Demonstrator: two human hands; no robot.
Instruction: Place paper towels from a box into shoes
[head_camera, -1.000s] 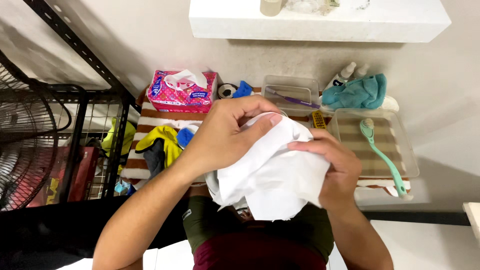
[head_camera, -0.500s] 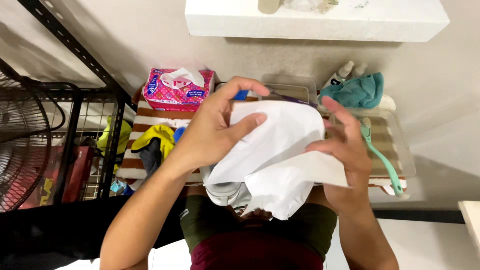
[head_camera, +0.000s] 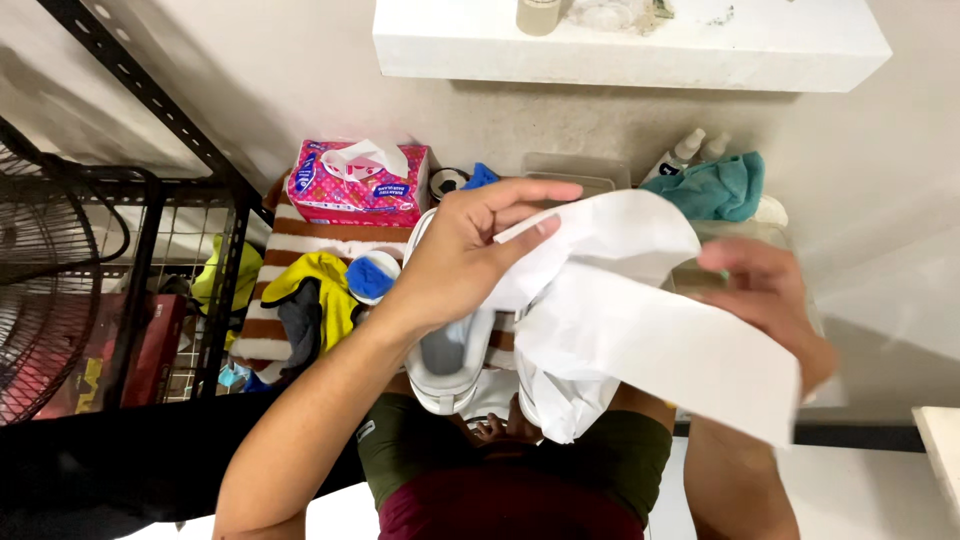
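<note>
Left hand: the left hand (head_camera: 455, 265) is clamped on a crumpled white paper (head_camera: 640, 320), thumb and fingers pinching its upper edge above a white shoe (head_camera: 450, 365).
Right hand: the right hand (head_camera: 765, 300) is blurred; its fingers are spread apart behind the far side of the paper, and whether they grip it cannot be told.
Paper: held up between both hands, over the person's lap, one flat sheet hanging to the right.
Shoe: sole end toward the camera, just below the left hand.
Behind: a pink tissue box (head_camera: 358, 185) sits on a striped cloth (head_camera: 300, 250); a yellow rag (head_camera: 320, 285) lies beside it.
Right rear: a teal cloth (head_camera: 715, 190) lies near small bottles (head_camera: 690, 150).
Left: a black wire rack (head_camera: 150, 250) and a fan (head_camera: 40, 290).
</note>
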